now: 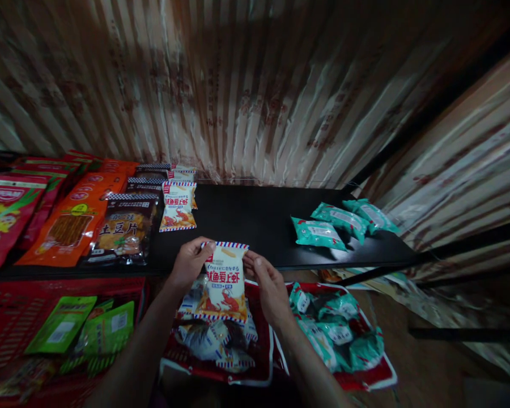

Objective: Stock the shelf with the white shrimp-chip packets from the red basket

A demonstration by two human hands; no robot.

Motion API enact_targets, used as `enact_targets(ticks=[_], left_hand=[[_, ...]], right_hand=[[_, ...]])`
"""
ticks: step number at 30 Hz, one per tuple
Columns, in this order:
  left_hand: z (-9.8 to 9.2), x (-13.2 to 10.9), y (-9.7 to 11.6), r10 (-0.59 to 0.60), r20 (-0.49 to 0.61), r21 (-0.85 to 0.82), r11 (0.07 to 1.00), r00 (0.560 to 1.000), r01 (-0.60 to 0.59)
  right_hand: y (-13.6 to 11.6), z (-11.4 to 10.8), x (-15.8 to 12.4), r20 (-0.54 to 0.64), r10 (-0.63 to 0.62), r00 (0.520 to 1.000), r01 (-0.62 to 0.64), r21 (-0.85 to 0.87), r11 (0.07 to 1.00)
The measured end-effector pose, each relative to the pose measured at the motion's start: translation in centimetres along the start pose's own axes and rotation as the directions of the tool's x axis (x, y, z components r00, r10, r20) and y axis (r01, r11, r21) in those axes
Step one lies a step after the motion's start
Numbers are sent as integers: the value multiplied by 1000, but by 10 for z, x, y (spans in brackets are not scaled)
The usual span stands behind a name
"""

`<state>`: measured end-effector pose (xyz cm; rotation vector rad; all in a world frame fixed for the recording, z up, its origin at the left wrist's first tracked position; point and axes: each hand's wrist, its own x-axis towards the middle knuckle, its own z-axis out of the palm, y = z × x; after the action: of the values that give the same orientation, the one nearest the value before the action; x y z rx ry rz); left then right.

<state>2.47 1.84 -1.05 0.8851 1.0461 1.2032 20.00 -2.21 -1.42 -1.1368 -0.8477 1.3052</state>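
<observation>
Bare forearms [314, 362] extend toward the front edge of the black shelf [246, 221], where both hands meet at one white snack packet [224, 283]. The left hand [190, 262] pinches its upper left corner, thumb on the printed face, fingers behind; that corner hold likely leaves the lettering uncovered and the soft contents uncrushed. The right hand [272, 286] has its fingertips at the upper right edge, perhaps steadying that side, though I cannot tell how firmly they grip. The packet tilts little, its face toward the camera, just at the shelf's front edge; whether it touches is unclear.

On the shelf's left half, a matching packet [178, 207] leans in front of others, beside dark packets [123, 229], orange packets [70, 221] and red packets [8, 215]. Their rows, faces outward, seem arranged so each kind reads at a glance. Teal packets [321, 233] lie loosely near the shelf's right end.

Below the shelf's front, a middle basket [261, 340] holds more white packets [204, 340] and a right basket [385, 371] holds teal ones, both probably placed for easy reach. Below the shelf's left part, a red basket [0, 317] carries green packets [62, 326].
</observation>
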Motion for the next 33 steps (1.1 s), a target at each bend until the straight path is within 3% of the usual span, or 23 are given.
enact_targets(ticks=[3,9,13,21,28,33], left_hand=[[9,-3,-4,-31,56,45,999,998,28],[16,-7,-7,-59,106,56,997,993,53],[15,-8,-8,-84,110,36,996,990,81],[18,-10,-4,-153,51,-29,988,987,154],[20,-9,-4,-118,25,-72,990,993,120],[18,-10,-2,-85,91,-80,993,992,93]], right_hand=[[4,6,-3,43,20,999,-21,14,1000],[3,9,-1,-38,149,988,-141,156,978],[1,9,0,-95,159,983,-141,178,974],[6,10,-2,-98,147,984,-128,178,976],[10,11,-2,-88,151,985,-132,197,972],[9,12,4,-181,134,974,-89,236,968]])
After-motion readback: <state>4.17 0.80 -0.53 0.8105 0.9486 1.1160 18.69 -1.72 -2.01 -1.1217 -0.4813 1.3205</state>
